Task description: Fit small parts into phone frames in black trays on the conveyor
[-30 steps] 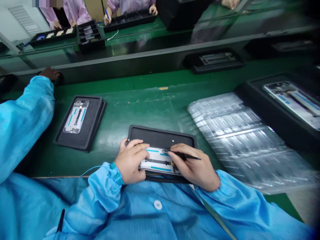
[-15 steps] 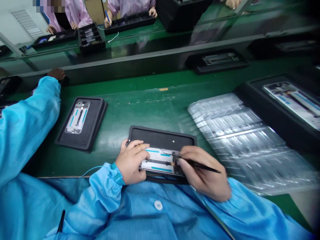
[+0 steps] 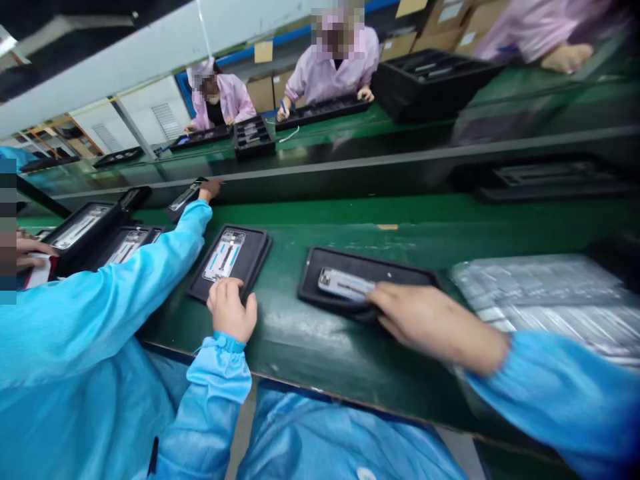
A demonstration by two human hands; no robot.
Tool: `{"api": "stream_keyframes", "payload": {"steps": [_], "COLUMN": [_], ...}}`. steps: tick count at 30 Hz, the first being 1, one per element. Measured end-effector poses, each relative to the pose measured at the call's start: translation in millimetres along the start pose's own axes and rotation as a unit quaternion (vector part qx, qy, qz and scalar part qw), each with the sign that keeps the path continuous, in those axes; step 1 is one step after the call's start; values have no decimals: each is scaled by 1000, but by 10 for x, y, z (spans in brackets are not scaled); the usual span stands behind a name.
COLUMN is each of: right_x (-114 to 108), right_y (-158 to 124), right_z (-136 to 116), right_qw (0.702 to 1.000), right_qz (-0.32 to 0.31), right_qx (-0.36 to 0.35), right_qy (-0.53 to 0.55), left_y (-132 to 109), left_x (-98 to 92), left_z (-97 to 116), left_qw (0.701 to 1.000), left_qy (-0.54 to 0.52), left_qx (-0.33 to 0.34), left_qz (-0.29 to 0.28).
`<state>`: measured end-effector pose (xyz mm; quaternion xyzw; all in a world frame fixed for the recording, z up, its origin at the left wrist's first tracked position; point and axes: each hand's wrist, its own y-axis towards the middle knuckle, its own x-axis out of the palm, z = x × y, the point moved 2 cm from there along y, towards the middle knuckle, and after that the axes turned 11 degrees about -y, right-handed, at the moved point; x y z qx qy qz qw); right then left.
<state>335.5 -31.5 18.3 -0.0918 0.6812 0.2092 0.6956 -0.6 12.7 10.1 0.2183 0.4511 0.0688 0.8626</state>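
My left hand (image 3: 232,312), fingers apart, touches the near edge of a stack of black trays (image 3: 256,257) at centre left. A phone frame (image 3: 223,257) with blue strips lies in that stack's top tray. My right hand (image 3: 425,320) is at the near right side of another black tray (image 3: 410,272), its fingers around the right end of a second phone frame (image 3: 343,285). This frame lies over the tray, slightly blurred. Whether the dark tweezers are still in the right hand cannot be seen.
A co-worker's blue sleeve (image 3: 145,267) reaches across the left, the hand on a small black tray (image 3: 184,200) by the divider. Clear plastic trays (image 3: 545,300) lie at the right. Across the divider, people in pink sit near a black bin (image 3: 430,80).
The view has swung left. My left hand has left the middle tray for the left stack. My right hand has moved from the frame's inside to its end, and tray and frame sit farther from me.
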Motion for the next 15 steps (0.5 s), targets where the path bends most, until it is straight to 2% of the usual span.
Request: {"api": "stream_keyframes", "payload": {"steps": [2,5,7,9,12,15], "right_x": [8,17,39,56,-18,-338], "right_y": [533,1218,1495,1626,1652,1473], "right_z": [441,948,1169,1323,1487,1671], "right_qw": [995,989,983,973,956,945], "right_qz": [-79,-87,-76,-65,-37,9], "right_qx": [39,93,141,202,279,318], "right_qy": [-52,-80,-88,-89,-79,-77], "left_y": [22,-3,-24,-41,-90,-250], "left_x": [-23,35,91,121,76,-36], "left_z": [-103,-164,-167,-156,-121,-56], "left_qw": [999,997,996,996,995,997], "left_qy": [24,51,58,60,60,44], "left_qx": [-27,-48,-47,-38,-25,2], "left_qz": [21,43,53,62,76,64]}}
